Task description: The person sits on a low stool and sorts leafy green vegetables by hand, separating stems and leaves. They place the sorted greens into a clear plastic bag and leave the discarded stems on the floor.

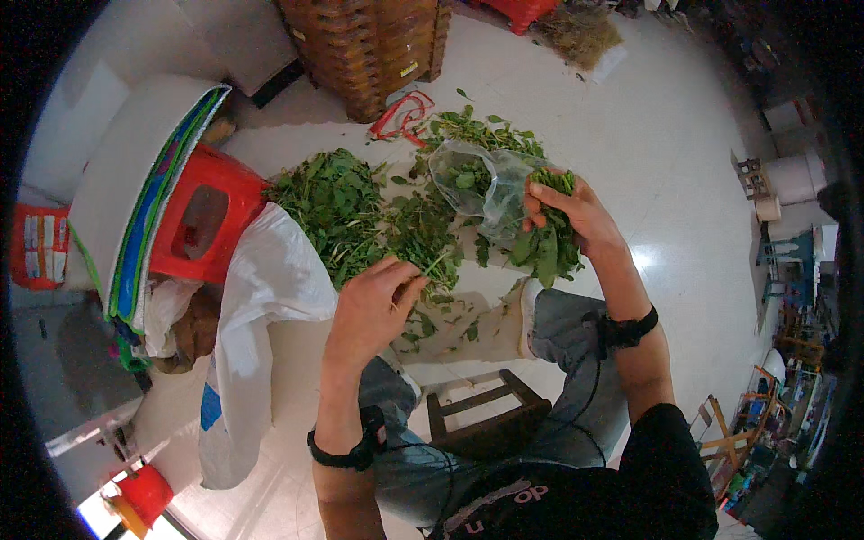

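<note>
My right hand (582,210) grips a bunch of leafy greens (552,246), cut stems upward and leaves hanging below. Between the thumb and fingertips of my left hand (372,307) is a thin green stem (436,263). Just beyond that hand, a dense heap of leafy greens (331,202) lies on the floor. A looser pile of greens (422,226) spreads to its right. The clear plastic bag (506,185) sits beside my right hand, partly over more greens (489,131). Loose leaves (472,331) are scattered near my feet.
A woven basket (371,54) stands at the far side, with red straps (405,116) on the floor by it. To the left are a red plastic stool (202,216) and a white woven sack (277,263). A dark wooden stool (489,418) is between my legs.
</note>
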Motion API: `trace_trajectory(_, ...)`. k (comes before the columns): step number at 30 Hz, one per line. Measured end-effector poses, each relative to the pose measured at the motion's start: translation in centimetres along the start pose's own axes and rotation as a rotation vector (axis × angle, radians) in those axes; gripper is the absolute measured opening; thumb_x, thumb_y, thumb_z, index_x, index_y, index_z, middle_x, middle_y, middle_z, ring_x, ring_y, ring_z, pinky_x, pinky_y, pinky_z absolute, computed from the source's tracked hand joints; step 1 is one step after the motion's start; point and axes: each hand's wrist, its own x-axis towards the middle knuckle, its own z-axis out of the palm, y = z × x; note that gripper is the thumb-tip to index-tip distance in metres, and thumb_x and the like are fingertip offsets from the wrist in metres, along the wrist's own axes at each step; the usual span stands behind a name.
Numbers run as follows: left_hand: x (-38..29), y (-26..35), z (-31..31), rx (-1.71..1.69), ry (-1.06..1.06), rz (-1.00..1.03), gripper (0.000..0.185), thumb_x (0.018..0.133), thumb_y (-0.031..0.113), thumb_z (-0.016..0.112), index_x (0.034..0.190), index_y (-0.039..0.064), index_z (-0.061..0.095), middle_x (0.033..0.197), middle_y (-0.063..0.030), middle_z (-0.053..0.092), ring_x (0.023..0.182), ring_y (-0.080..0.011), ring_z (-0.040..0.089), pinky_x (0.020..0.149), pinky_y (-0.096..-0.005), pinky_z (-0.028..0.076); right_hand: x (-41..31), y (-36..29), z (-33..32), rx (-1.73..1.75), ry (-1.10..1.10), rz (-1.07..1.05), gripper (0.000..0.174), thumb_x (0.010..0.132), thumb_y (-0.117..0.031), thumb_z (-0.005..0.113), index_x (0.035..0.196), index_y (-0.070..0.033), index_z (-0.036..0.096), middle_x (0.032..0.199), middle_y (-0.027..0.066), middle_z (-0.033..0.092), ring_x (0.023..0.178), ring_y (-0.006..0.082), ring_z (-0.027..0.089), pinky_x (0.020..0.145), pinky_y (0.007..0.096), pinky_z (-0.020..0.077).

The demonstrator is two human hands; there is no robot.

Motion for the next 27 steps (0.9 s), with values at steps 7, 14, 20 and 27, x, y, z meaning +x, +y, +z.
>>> trace_trajectory(7, -0.1, -0.1, -0.5, -0.019, 0.098, 0.027, 0.009, 0.09, 0.012, 0.067, 0.094, 0.005, 0.066, 0.085, -0.0102, 0.06, 0.068, -0.0312, 0.059, 0.061, -0.039, 0.047, 0.4, -1.0, -0.9, -0.113, 0.139, -0.04, 0.022, 0.092, -0.022, 0.07, 0.088, -0.002, 0.062, 0.063, 0.0012, 0.051, 0.058, 0.0107, 0.051, 0.061, 0.0316, 0.0464)
trace_trajectory(14, -0.2, 0.1, -0.9, 0.052, 0.109, 0.044, 0.009, 0.088, 0.006, 0.068, 0.097, 0.005, 0.067, 0.087, -0.0092, 0.06, 0.067, -0.0284, 0.058, 0.06, -0.0356, 0.047, 0.2, -0.8, 0.5, -0.105, -0.012, -0.053, 0.023, 0.094, -0.021, 0.068, 0.093, 0.002, 0.067, 0.079, 0.0085, 0.066, 0.058, 0.0108, 0.053, 0.058, 0.029, 0.0448)
trace_trajectory(20, -0.2, 0.1, -1.6, -0.08, 0.132, 0.066, 0.016, 0.084, -0.003, 0.069, 0.1, 0.001, 0.067, 0.082, -0.0088, 0.058, 0.068, -0.0196, 0.055, 0.061, -0.0298, 0.045, 0.9, -1.3, -0.7, -0.058, 0.098, -0.009, 0.022, 0.094, -0.02, 0.068, 0.094, 0.001, 0.067, 0.082, 0.0089, 0.067, 0.057, 0.0107, 0.053, 0.054, 0.0287, 0.0436)
trace_trajectory(27, -0.5, -0.2, -1.9, -0.147, 0.112, 0.05, 0.016, 0.085, -0.003, 0.068, 0.101, -0.002, 0.068, 0.082, -0.0094, 0.06, 0.071, -0.0182, 0.056, 0.065, -0.0285, 0.045, 1.0, -0.7, -1.2, -0.004, 0.09, 0.003, 0.019, 0.092, -0.018, 0.069, 0.095, 0.0, 0.066, 0.078, 0.0057, 0.063, 0.057, 0.0101, 0.054, 0.053, 0.0273, 0.0428)
